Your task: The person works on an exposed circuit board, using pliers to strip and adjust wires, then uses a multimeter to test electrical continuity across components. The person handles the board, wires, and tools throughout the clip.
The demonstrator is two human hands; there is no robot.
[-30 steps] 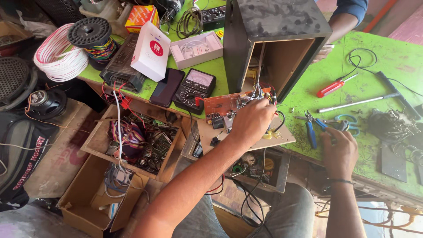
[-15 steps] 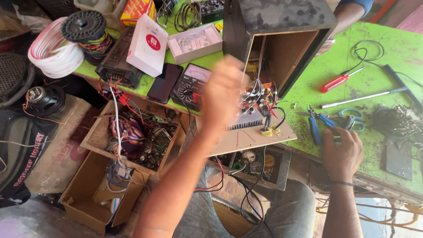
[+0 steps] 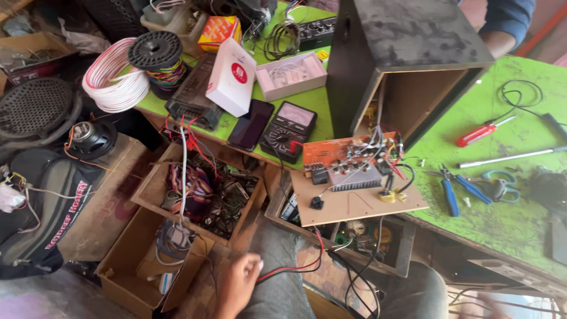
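Head view: left hand (image 3: 238, 285) at 6 o'clock pinches red-black leads (image 3: 287, 270) running to amplifier board (image 3: 348, 168); right hand unseen.

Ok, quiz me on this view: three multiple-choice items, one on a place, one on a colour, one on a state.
1. Where is the left hand?
A. On the orange circuit board
B. Low by the lap, at the red and black leads
C. On the blue pliers

2. What colour is the handle of the screwdriver on the green table?
A. Red
B. Yellow
C. Black

3. How does the black box stand?
A. Shut on all sides
B. Flattened into panels
C. Upright, with an open side showing its bare inside

Answers:
1 B, the hand sits at the bottom of the view, where the leads end.
2 A, the handle is plainly red.
3 C, the bare inner walls show, and wires run out to the board.
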